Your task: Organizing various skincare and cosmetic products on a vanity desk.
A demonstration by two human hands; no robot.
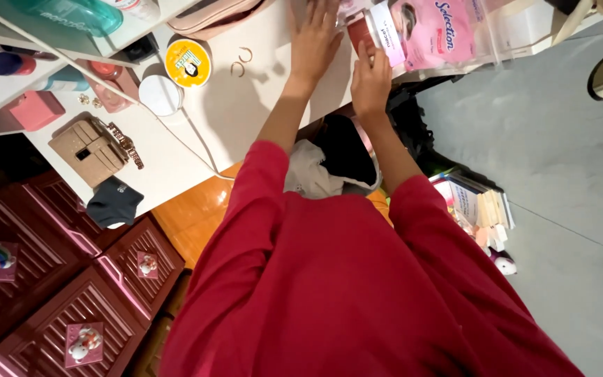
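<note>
Red sleeves reach up the middle of the frame to a white desk (pixel 246 119). At top centre the left hand (pixel 314 38) lies flat, fingers spread, palm down on the desktop. Just right of it, the right hand (pixel 370 80) grips a small dark-red jar (pixel 363 31) with a white label, beside a pink packet (pixel 434 31). A yellow-lidded round tin (pixel 188 62) sits at upper left.

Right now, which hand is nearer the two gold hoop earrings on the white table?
Left. The left hand lies flat on the white table just right of the gold hoop earrings in the picture. The right hand is farther over, touching a dark red jar.
</note>
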